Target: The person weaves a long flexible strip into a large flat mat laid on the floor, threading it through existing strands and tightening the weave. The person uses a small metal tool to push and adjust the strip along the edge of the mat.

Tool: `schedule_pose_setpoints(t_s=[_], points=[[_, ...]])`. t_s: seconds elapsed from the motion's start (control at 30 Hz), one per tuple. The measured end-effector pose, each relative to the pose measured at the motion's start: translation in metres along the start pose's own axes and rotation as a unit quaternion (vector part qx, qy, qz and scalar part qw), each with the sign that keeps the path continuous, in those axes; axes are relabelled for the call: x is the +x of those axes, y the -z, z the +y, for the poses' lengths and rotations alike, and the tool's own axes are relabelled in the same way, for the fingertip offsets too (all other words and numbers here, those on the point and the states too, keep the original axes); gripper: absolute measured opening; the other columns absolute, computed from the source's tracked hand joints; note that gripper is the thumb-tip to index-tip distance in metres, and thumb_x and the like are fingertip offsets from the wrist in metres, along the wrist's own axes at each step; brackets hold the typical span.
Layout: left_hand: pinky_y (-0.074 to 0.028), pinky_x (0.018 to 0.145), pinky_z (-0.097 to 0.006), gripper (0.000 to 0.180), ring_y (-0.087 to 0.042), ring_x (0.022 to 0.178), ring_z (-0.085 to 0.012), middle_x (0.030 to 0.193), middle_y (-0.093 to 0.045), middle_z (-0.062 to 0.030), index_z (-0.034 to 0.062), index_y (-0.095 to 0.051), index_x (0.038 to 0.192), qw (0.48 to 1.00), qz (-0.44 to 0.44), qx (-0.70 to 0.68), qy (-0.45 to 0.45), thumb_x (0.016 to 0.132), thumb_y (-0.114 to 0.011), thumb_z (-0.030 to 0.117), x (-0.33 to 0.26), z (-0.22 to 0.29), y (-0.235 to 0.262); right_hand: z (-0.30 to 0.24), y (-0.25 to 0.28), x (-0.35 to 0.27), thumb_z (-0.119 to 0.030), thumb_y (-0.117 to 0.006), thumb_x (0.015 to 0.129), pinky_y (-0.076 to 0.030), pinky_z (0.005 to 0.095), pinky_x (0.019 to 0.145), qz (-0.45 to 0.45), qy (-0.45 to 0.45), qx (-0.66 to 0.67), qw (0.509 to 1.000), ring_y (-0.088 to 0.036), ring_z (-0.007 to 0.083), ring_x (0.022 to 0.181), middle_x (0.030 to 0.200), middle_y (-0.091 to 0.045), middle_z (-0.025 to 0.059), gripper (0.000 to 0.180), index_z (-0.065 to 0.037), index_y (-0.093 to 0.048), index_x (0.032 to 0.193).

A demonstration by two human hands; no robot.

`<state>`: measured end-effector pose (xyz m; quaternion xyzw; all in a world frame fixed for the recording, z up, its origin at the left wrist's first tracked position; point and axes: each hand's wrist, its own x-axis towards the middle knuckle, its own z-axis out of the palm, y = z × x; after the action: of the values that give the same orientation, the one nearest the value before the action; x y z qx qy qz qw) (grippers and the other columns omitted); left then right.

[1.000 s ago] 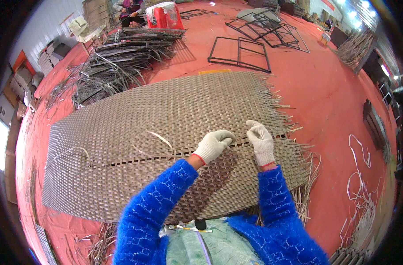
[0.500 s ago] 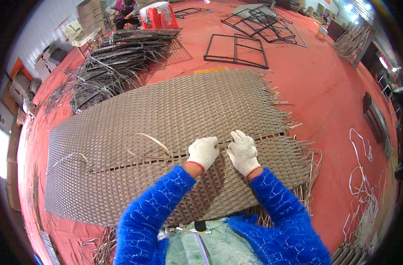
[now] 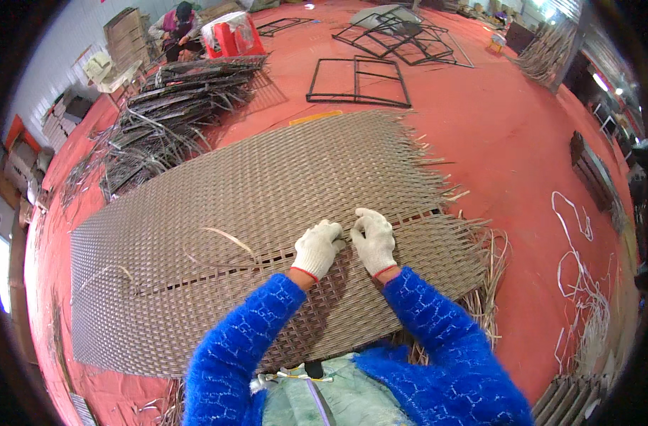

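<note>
A large brown woven panel (image 3: 267, 177) lies before me, with a dark open seam (image 3: 221, 271) running across it and loose strip ends along its right edge. My left hand (image 3: 317, 250), in a white knit glove, is at the seam with its fingers curled together. Close beside it on the right, my right hand (image 3: 373, 241), gloved alike, has thumb and fingers bent toward the left hand's fingertips. Whatever the fingertips pinch is too small or hidden to make out. Left of my hands, a pale loose strip (image 3: 230, 238) arches up from the weave near the seam.
Dark strip bundles (image 3: 175, 106) are heaped at the far left, near a red plastic stool (image 3: 235, 39) and a seated person (image 3: 178, 28). Black metal frames (image 3: 359, 82) lie on the red floor (image 3: 480, 142) beyond the panel. White cord (image 3: 572, 263) trails at right.
The view has shifted slightly, moving the scene left and the far area lower. My right fingers are more bent, and the two hands are closer together at the seam.
</note>
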<state>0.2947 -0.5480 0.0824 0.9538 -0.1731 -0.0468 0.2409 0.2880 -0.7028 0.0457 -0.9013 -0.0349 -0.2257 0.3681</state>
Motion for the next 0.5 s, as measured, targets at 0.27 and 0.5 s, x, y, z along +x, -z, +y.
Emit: schedule_pose_setpoints(t_s=[0.27,0.5], points=[[-0.049,0.083,-0.042,0.019,-0.061,0.099,-0.0319,0.103,-0.065,-0.0095,0.0146,-0.068,0.102,0.989,-0.023,-0.136,-0.057,0.089,-0.060,0.026,0.027,0.005,-0.017,0.064,0.055,0.022,-0.017,-0.062,0.078,-0.047,0.0404,0.091,0.005,0.142,-0.012,0.990,-0.061,0.0328,0.102,0.105,-0.067,0.0153,0.014,-0.004,-0.061,0.082],[-0.050,0.076,-0.039,0.019,-0.064,0.088,-0.0319,0.093,-0.068,-0.0127,0.0113,-0.066,0.102,0.974,0.040,-0.220,-0.021,0.088,-0.064,0.024,0.027,-0.001,-0.032,0.247,0.119,0.026,-0.055,-0.034,0.095,-0.043,0.0488,0.092,-0.184,-0.248,-0.248,0.918,-0.062,0.0412,0.098,0.098,-0.066,0.0259,0.066,0.002,-0.064,0.107]])
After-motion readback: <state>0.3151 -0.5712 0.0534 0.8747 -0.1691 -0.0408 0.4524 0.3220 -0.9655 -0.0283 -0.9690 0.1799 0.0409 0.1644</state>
